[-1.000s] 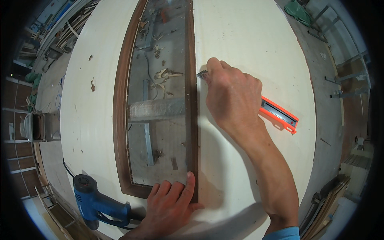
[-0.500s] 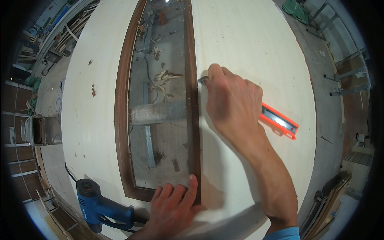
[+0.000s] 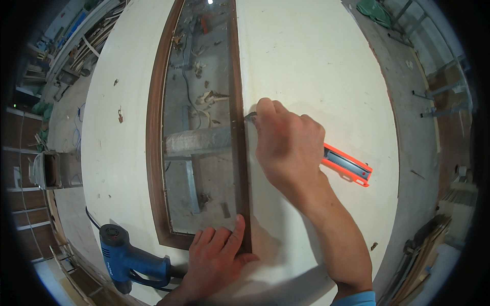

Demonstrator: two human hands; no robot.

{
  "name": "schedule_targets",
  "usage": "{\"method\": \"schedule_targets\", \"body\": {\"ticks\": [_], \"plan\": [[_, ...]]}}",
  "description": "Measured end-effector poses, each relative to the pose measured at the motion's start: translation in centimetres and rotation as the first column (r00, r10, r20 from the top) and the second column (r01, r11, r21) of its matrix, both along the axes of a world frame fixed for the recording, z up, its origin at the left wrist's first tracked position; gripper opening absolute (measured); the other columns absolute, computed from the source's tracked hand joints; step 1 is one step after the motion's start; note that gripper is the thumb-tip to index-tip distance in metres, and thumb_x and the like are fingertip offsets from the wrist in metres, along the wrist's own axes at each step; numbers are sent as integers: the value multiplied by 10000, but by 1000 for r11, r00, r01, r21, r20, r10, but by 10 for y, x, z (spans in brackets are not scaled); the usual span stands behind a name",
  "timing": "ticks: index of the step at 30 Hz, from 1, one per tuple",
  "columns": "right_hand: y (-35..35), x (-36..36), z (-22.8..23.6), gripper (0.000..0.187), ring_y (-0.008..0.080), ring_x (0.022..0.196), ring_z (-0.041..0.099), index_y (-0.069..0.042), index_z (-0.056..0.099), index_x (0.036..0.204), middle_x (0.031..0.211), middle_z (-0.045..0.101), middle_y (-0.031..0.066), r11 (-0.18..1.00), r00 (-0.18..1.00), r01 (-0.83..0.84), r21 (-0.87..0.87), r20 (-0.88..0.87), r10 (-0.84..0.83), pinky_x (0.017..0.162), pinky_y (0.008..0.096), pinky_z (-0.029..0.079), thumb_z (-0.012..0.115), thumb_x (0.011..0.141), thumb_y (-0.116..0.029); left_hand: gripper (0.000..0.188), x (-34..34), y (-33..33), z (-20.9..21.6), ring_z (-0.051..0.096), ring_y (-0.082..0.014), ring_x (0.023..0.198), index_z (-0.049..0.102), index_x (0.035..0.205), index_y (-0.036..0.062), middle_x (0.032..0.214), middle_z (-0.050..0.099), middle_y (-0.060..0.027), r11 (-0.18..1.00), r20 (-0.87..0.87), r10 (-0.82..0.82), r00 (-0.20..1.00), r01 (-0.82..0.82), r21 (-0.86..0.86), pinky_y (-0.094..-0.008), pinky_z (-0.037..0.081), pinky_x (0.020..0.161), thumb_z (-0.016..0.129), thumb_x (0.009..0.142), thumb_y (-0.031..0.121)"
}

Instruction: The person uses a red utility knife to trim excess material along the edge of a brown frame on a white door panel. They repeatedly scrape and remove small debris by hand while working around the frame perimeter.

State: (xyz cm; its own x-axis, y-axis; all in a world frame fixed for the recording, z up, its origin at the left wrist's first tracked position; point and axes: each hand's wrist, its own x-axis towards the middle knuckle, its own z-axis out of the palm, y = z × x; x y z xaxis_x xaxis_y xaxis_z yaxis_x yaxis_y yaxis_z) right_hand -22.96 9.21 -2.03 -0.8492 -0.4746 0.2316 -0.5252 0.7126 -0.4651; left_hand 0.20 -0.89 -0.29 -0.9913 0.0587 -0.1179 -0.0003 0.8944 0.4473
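A long brown wood-look frame (image 3: pixel 155 153) lies on a pale board, and through its see-through middle the floor below shows. My right hand (image 3: pixel 291 143) is closed round an orange utility knife (image 3: pixel 347 164). Its blade tip pokes out past my fingers and meets, or nearly meets, the frame's right outer edge. The knife's back end sticks out to the right of my fist. At the frame's near right corner my left hand (image 3: pixel 217 255) lies flat, fingers stretched over the near rail and thumb out to the right.
A blue heat gun (image 3: pixel 133 262) with a black cord lies left of my left hand. The pale board (image 3: pixel 316 61) carries a few small brown scraps. Metal stands (image 3: pixel 441 97) and stacked strips (image 3: pixel 418 260) are on the floor to the right.
My right hand and the knife have come nearer to me along the frame's right edge. My left hand stays on the near corner. The whole view has shifted slightly.
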Motion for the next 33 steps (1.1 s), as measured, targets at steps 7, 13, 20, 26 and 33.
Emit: {"method": "schedule_targets", "body": {"ticks": [7, 13, 20, 26, 33], "plan": [[9, 12, -1, 145, 365, 629, 631, -57, 537, 886, 783, 658, 105, 1000, 999, -28, -11, -27, 28, 604, 470, 484, 666, 951, -63, 937, -6, 4, 5, 502, -292, 788, 603, 1451, -80, 892, 532, -104, 1000, -23, 18, 1000, -17, 23, -415, 458, 716, 926, 732, 428], [21, 33, 5, 203, 350, 645, 652, -56, 542, 868, 764, 649, 105, 997, 998, -64, 51, -2, 64, 614, 465, 493, 726, 942, -99, 921, 0, 1, 0, 507, -297, 803, 604, 1456, -73, 893, 543, -101, 998, -18, 33, 999, -32, 57, -416, 460, 728, 922, 747, 421], [98, 59, 35, 150, 241, 613, 592, -17, 636, 940, 763, 667, 115, 968, 973, 166, -187, 191, -130, 617, 360, 477, 743, 969, -118, 837, -5, 2, -3, 597, -360, 1034, 601, 1468, -20, 1190, 627, -157, 994, -211, 67, 975, -46, 101, -474, 513, 904, 890, 822, 426], [194, 77, 92, 38, 245, 653, 619, -32, 747, 922, 822, 696, 121, 913, 923, 234, -335, 370, -101, 607, 358, 478, 759, 938, -63, 554, -29, 55, 24, 684, -305, 1108, 636, 1439, 29, 1251, 703, -143, 861, -154, 283, 947, -180, 476, -416, 554, 962, 806, 960, 251], [234, 74, 103, 76, 271, 661, 626, -25, 742, 914, 807, 689, 102, 876, 945, -208, -436, 143, 296, 589, 360, 484, 808, 882, -6, 325, -64, 178, 72, 741, -153, 920, 734, 1314, 38, 1044, 776, -89, 482, 77, 370, 926, -262, 836, -317, 593, 799, 754, 1030, 197]]}}
